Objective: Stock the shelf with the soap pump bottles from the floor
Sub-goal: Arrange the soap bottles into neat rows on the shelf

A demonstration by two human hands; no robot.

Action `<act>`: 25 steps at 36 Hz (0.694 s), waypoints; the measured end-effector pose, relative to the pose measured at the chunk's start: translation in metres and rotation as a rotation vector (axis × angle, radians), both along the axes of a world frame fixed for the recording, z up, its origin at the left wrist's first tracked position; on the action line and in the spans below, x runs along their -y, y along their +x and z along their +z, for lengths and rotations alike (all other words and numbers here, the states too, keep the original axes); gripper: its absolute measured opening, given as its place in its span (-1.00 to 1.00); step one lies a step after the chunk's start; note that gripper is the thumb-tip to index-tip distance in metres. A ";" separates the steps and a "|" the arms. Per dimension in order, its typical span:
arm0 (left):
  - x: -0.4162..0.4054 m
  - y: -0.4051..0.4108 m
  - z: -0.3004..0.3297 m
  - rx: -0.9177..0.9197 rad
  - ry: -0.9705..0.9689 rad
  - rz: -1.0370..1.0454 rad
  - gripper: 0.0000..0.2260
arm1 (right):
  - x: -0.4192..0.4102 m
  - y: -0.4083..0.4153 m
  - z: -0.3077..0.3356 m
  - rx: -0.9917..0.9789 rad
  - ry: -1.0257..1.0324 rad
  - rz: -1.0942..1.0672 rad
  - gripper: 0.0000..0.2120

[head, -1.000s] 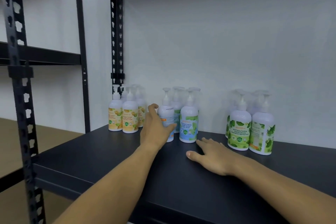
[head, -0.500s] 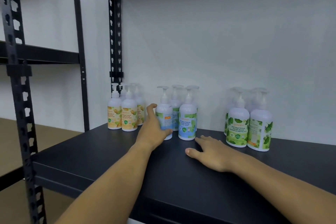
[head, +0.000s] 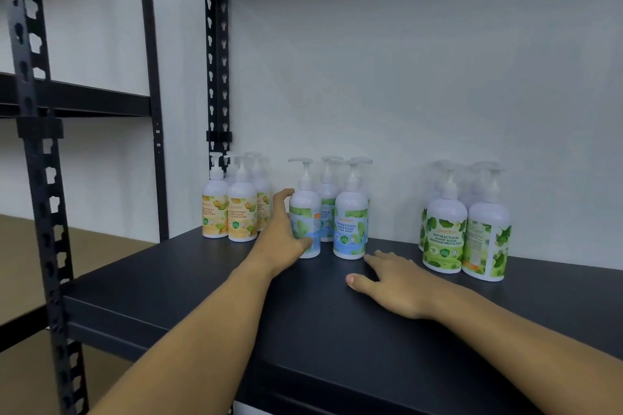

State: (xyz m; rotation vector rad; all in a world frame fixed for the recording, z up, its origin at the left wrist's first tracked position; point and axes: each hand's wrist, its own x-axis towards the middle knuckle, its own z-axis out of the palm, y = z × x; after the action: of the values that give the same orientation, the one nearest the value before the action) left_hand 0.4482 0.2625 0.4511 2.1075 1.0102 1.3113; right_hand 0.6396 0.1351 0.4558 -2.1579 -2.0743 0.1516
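Observation:
Three clusters of soap pump bottles stand at the back of the black shelf [head: 303, 330]. Yellow-labelled bottles [head: 242, 216] are at the left, blue-labelled ones [head: 350, 226] in the middle, green-labelled ones [head: 445, 236] at the right. My left hand [head: 279, 239] grips the front left blue-labelled bottle [head: 308, 212], thumb across its front and fingers round its left side. That bottle stands upright on the shelf. My right hand [head: 394, 283] rests flat on the shelf, fingers straight, between the blue and green clusters, touching no bottle.
Black perforated uprights [head: 37, 178] [head: 217, 77] frame the shelf at left. A white wall is behind the bottles. Another shelf board [head: 77, 98] sits higher at the left. Brown floor [head: 101, 246] shows beyond the rack.
My left hand has turned the blue-labelled bottle slightly and nudged it toward the back while keeping hold. My right hand stays flat on the shelf.

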 end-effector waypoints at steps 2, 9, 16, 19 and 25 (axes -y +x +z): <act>-0.001 0.001 0.000 -0.010 0.034 0.054 -0.21 | 0.000 0.000 0.000 0.001 0.004 0.001 -0.27; 0.006 0.006 0.001 -0.069 0.100 0.107 -0.13 | 0.002 -0.002 0.001 0.001 -0.001 -0.002 -0.28; 0.003 0.001 0.001 -0.060 0.077 0.049 -0.19 | 0.003 -0.002 0.000 -0.001 -0.001 -0.008 -0.28; 0.001 0.004 0.002 -0.051 0.080 0.038 -0.20 | 0.001 -0.001 0.000 -0.001 -0.003 -0.011 -0.27; -0.003 0.007 0.002 -0.074 0.093 0.057 -0.19 | 0.000 -0.001 -0.001 0.002 0.004 -0.007 -0.27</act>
State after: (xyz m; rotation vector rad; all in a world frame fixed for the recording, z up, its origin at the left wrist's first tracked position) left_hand 0.4556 0.2657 0.4528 2.2260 1.0659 1.3402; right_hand 0.6388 0.1353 0.4547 -2.1639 -2.0654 0.1448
